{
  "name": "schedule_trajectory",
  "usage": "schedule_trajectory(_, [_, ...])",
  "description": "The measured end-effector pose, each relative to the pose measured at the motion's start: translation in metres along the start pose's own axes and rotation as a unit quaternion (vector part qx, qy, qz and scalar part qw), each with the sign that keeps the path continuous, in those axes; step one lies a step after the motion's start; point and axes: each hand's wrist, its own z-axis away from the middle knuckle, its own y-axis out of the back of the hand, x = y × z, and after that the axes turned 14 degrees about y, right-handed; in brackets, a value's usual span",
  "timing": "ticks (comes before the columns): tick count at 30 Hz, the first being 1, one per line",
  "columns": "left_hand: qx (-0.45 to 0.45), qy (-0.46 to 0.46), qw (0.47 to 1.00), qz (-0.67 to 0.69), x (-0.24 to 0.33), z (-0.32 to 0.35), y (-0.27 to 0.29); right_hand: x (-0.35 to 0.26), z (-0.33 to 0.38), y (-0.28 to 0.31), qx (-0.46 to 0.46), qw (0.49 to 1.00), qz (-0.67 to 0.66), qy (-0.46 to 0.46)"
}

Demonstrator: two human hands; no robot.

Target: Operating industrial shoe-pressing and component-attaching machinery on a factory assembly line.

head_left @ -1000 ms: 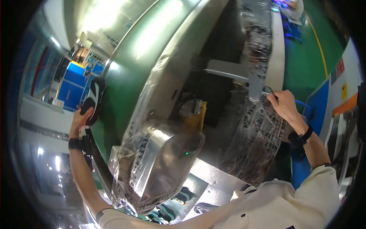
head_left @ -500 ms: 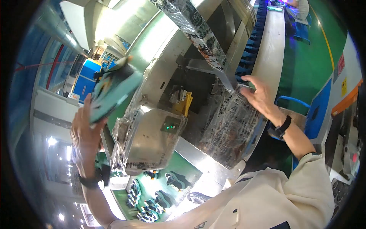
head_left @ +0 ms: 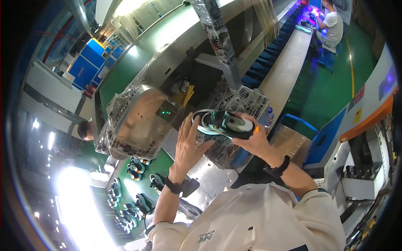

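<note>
A black and teal sneaker (head_left: 215,120) with a pale sole is held level in front of me, its toe pointing left. My right hand (head_left: 253,142) is closed around the heel end, fingers along the far side and thumb on the near side. At the toe, my left hand (head_left: 186,144) has its fingers stretched out and its thumb spread, with the fingertips against or just beside the shoe. Below the sneaker is a box-like machine part (head_left: 251,102) wrapped in printed plastic film.
Left of the hands stands a metal housing (head_left: 136,121) with green lights. Several sneakers (head_left: 134,167) rest on a green surface at lower left. A conveyor (head_left: 289,62) runs along the far right, where a seated person (head_left: 331,27) works. A cardboard box (head_left: 291,144) stands at right.
The sneaker has come from the far left to the middle, turned from sole-side view to level. My right hand has taken its heel; my left hand has loosened its hold.
</note>
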Motion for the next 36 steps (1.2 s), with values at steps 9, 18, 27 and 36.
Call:
schedule_trajectory(9, [0.046, 0.033, 0.998, 0.030, -0.023, 0.003, -0.050, -0.078, -0.077, 0.012, -0.266, 0.935, 0.222, -0.077])
schedule_trajectory(18, [0.059, 0.024, 0.995, 0.071, -0.036, 0.000, -0.056, -0.045, -0.090, -0.061, -0.304, 0.849, 0.420, -0.101])
schedule_trajectory(27, [0.034, -0.003, 0.983, 0.181, -0.042, 0.005, -0.072, -0.055, -0.044, -0.045, -0.066, 0.903, 0.424, -0.030])
schedule_trajectory(36, [-0.298, 0.043, 0.746, 0.594, 0.148, 0.099, -0.052, -0.205, 0.083, 0.034, 0.324, 0.938, 0.105, -0.067])
